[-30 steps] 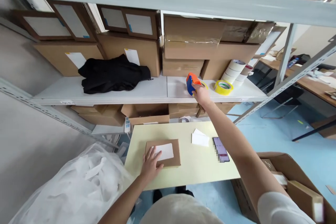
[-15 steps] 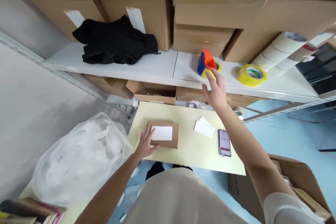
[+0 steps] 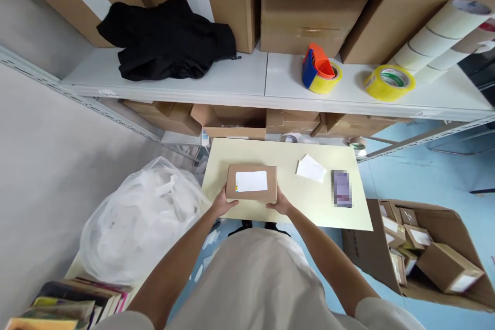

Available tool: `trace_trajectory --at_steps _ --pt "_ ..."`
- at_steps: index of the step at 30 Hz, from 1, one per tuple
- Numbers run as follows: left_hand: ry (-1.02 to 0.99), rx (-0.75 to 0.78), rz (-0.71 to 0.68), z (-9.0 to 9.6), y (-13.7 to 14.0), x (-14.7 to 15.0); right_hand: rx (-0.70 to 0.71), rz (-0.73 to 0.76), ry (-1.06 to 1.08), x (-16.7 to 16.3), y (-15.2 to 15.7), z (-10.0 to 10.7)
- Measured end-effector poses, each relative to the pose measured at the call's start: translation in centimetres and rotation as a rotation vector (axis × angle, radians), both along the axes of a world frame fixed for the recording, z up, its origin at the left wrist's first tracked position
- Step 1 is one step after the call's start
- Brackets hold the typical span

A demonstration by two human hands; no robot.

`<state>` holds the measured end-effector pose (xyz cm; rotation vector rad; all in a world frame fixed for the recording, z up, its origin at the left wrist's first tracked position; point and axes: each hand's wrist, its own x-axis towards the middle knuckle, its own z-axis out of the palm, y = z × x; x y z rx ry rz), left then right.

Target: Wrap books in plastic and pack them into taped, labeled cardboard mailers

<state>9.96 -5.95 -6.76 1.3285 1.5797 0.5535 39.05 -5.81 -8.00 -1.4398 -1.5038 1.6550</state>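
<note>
A small brown cardboard box [image 3: 253, 198] with a white label [image 3: 251, 181] on top is between my hands over the pale yellow table [image 3: 309, 206]. My left hand [image 3: 223, 203] grips its left front corner, and my right hand [image 3: 281, 202] grips the right one. Whether the box rests on the table or is slightly raised, I cannot tell. White slips of paper [image 3: 311, 168] and a phone [image 3: 342, 188] lie to the right. On the shelf behind sits a blue and orange tape dispenser [image 3: 317, 69] with yellow tape, apart from both hands.
A yellow tape roll [image 3: 390, 82], white rolls [image 3: 436, 36] and black cloth [image 3: 170, 41] lie on the shelf [image 3: 247, 80]. A large open carton [image 3: 371, 252] holding small boxes stands at right. A bulky clear plastic bag [image 3: 143, 221] and books [image 3: 77, 299] are at left.
My right hand has come back from beside the tape dispenser to the box's right side. My left hand has shifted to its front left corner. The dispenser stays on the shelf.
</note>
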Motion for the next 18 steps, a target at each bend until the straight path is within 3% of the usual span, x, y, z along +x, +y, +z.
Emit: trace_trajectory --at_steps 4,8,12,15,18 --pt "-0.14 0.009 -0.011 0.4 0.1 0.4 -0.041 -0.095 0.12 -0.1 -0.3 0.9" --pt "-0.086 0.072 -0.025 2.5 0.9 0.9 -0.048 -0.137 0.074 1.8 -0.9 3.5" --pt "0.031 0.166 -0.041 5.6 2.0 2.4 -0.002 -0.241 -0.262 3.1 -0.4 6.9" --pt "0.072 0.153 -0.019 6.7 2.4 3.4 -0.026 -0.267 -0.549 3.4 0.3 8.6" --pt "0.088 0.095 0.033 6.4 2.6 3.9 -0.119 -0.287 -0.534 3.3 0.9 9.0"
